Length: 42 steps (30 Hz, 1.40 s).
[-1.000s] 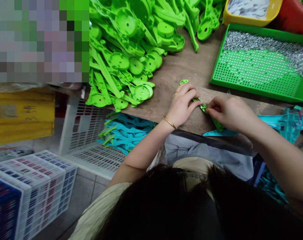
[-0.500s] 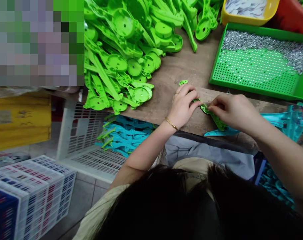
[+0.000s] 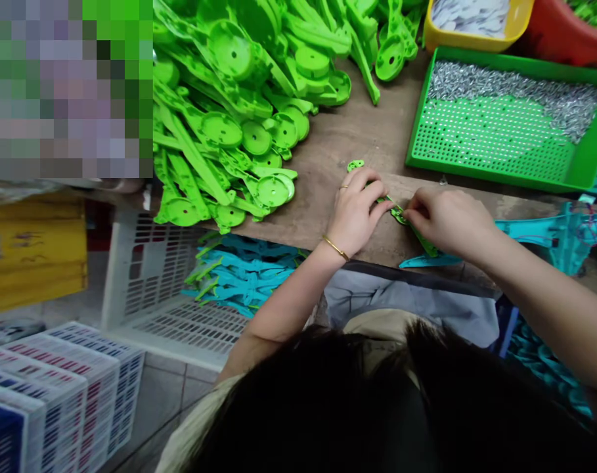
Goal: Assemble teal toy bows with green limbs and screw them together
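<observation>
My left hand rests at the front of the wooden table, its fingers closed on a green plastic part. One end of green plastic shows just beyond its fingers. My right hand is pinched at the other side of that part; whatever small thing lies between its fingertips is hidden. Below the right hand, the green part's lower end lies beside a pointed blue plastic piece at the table edge.
Green plastic parts are heaped at the left. A green tray with small metal pieces stands at the right, near a yellow bin and a red container. A white crate with blue parts sits below the table's left edge.
The whole view has shifted slightly. Both hands stay at the green part, and the right hand has moved a little closer to the left.
</observation>
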Available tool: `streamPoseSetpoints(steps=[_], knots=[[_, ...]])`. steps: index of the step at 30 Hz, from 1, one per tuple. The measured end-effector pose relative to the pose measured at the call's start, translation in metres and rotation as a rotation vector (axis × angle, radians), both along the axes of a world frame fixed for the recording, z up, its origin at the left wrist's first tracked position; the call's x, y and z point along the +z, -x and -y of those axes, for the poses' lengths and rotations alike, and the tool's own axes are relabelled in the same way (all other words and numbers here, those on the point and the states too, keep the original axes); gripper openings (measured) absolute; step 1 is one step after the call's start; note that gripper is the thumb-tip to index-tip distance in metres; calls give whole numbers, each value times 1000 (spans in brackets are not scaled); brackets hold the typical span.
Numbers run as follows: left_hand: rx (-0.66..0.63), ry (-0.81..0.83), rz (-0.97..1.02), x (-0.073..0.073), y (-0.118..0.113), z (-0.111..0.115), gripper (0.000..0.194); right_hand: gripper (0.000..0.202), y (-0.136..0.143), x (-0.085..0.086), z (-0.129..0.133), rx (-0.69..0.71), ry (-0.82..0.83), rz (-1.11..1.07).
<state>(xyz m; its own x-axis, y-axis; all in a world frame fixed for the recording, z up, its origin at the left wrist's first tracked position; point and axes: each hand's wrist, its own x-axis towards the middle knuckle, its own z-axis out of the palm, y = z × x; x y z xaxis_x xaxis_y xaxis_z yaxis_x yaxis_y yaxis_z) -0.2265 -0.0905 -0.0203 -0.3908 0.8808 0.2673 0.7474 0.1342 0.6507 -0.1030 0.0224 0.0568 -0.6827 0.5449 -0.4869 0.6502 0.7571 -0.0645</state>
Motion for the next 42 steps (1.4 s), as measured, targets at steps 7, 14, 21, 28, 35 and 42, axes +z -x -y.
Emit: streamPoseSetpoints(steps=[7, 14, 21, 28, 35, 42], knots=[[23, -34, -23, 0, -1, 0, 17, 22, -7, -3, -18, 5, 451, -187], [-1, 8, -76, 1, 1, 3, 14, 22, 3, -4, -9, -98, 207, -52], [2, -24, -69, 1, 1, 2, 11, 29, -22, 0, 1, -65, 161, -208], [10, 5, -107, 5, 2, 5, 15, 36, -60, -5, 28, 205, -177, -341], [-334, -161, -150, 4, -27, 20, 24, 31, -64, -11, 24, 307, -220, -436], [-385, -119, -120, 1, -26, 21, 24, 42, -65, -1, 23, 192, -61, -281]])
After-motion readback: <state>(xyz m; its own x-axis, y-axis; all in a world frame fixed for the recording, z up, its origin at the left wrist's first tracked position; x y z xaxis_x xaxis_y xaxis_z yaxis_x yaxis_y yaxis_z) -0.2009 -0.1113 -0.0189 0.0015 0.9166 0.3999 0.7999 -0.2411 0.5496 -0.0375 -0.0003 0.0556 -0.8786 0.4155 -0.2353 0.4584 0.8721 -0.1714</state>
